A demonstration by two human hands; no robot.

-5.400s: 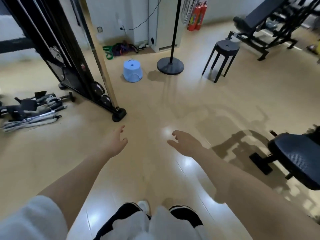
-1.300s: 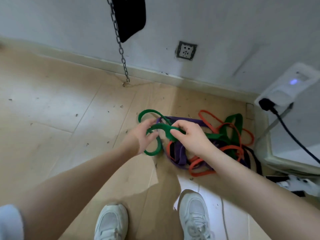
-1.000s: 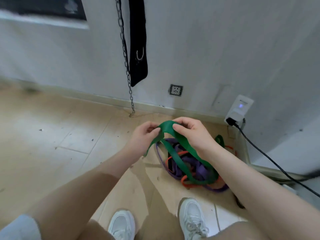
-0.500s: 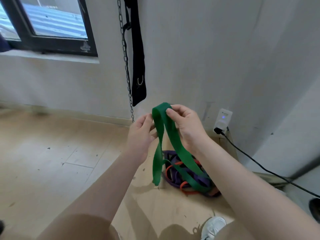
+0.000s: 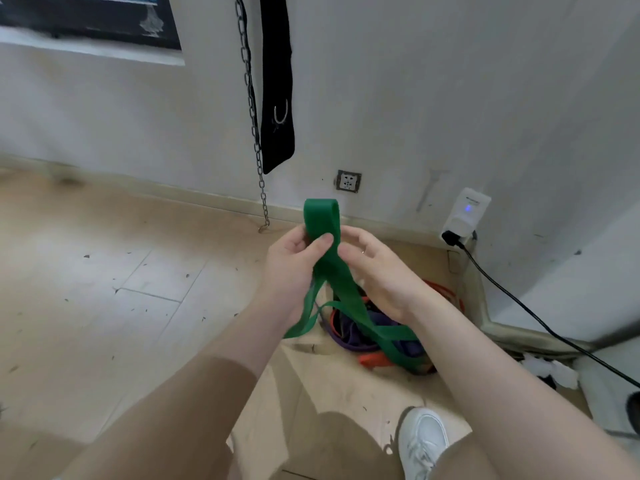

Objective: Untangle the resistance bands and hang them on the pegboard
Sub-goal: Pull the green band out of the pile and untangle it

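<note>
The left hand (image 5: pixel 294 261) pinches the green resistance band (image 5: pixel 323 233) with its thumb. The right hand (image 5: pixel 377 268) touches it with loose fingers. The band runs down into the tangled pile of bands (image 5: pixel 367 327) on the floor (image 5: pixel 104 289), near the wall (image 5: pixel 415 98).

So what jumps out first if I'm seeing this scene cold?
The bright green band, pinched by the left hand in the centre, with the right hand beside it. It trails into a pile of purple and orange bands on the floor. A black strap and chain hang behind.
</note>
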